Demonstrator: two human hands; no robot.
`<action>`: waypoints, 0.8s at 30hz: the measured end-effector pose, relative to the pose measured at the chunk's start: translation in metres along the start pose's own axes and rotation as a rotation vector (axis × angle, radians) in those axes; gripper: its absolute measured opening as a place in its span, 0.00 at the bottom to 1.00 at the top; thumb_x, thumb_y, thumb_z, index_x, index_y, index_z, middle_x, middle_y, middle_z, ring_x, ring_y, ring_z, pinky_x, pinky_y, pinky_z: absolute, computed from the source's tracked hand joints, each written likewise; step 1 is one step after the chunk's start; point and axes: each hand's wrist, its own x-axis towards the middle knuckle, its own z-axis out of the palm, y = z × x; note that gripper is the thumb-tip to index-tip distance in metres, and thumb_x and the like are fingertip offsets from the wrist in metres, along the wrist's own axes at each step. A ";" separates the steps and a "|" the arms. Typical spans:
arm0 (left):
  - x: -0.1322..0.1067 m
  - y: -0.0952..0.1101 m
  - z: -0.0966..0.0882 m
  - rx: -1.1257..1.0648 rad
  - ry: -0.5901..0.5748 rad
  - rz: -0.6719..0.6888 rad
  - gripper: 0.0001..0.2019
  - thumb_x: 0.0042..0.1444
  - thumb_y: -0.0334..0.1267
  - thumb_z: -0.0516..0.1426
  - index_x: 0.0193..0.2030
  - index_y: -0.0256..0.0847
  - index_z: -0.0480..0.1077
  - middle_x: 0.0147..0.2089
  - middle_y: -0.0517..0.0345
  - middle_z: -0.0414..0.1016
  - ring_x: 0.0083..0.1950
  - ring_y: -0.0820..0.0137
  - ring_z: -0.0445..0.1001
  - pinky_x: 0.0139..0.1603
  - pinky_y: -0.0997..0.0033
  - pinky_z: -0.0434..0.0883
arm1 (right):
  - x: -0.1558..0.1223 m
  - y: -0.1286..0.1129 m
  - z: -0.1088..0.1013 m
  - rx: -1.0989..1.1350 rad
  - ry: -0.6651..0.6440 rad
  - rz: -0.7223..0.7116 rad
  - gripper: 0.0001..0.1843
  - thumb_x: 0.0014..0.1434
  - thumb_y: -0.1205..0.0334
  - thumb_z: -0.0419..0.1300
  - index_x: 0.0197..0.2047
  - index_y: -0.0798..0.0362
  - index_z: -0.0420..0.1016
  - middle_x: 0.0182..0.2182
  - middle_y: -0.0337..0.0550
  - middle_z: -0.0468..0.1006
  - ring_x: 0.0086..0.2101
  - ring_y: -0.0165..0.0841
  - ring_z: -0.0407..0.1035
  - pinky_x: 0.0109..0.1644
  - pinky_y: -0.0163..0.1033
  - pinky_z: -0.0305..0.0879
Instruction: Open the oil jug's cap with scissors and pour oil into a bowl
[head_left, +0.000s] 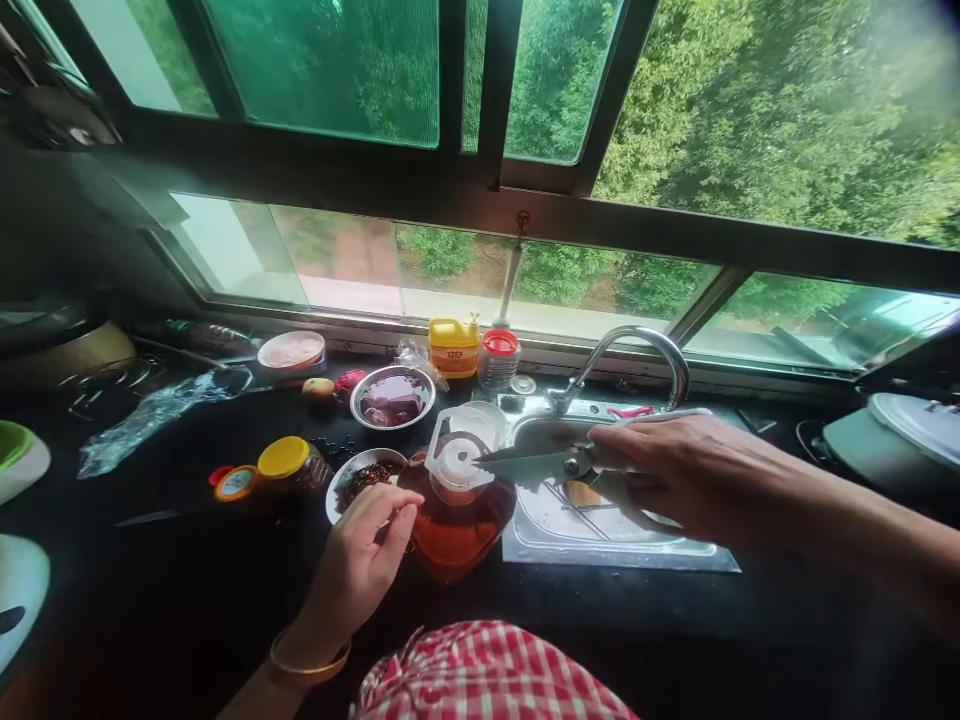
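Observation:
My right hand is closed round the handles of a pair of scissors. The blades point left, and their tips sit at the white cap of a large oil bottle filled with amber liquid. My left hand, with a gold bangle at the wrist, rests against the bottle's left side with its fingers curled. It also touches the rim of a small white bowl of dark red bits.
A steel sink with a curved tap lies to the right. Behind are a steel bowl, a yellow bottle, a red-lidded jar, a yellow-lidded jar and a plate. The counter is dark.

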 end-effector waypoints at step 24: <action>0.145 -0.062 0.009 -0.270 -0.950 0.455 0.29 0.52 0.44 0.61 0.61 0.54 0.62 0.63 0.57 0.65 0.68 0.57 0.55 0.65 0.54 0.56 | 0.000 -0.081 -0.012 -0.141 -0.012 0.403 0.12 0.51 0.61 0.59 0.41 0.48 0.68 0.27 0.39 0.75 0.25 0.31 0.69 0.30 0.36 0.61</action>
